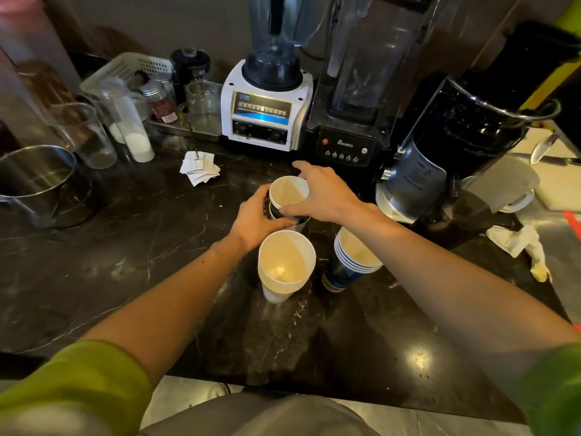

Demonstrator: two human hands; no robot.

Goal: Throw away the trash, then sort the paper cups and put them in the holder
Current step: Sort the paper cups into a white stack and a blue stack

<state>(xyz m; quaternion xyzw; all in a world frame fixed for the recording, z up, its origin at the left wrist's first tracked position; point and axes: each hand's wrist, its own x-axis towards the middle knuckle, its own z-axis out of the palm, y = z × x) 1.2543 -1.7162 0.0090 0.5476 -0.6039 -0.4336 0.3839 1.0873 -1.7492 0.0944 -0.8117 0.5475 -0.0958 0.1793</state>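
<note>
On the dark marble counter, both hands meet around a dark paper cup with a white inside. My left hand grips a lower dark cup from the left. My right hand holds the upper cup's rim from the right, the cup seated partly in the lower one. Just in front stands a stack of several white paper cups. To its right leans a stack of several blue paper cups. No cup holder shows itself clearly.
Two blenders and a black grinder line the back. Crumpled paper slips lie behind left. A crumpled tissue and knife sit right. Steel pot, glass jars and a white basket stand left.
</note>
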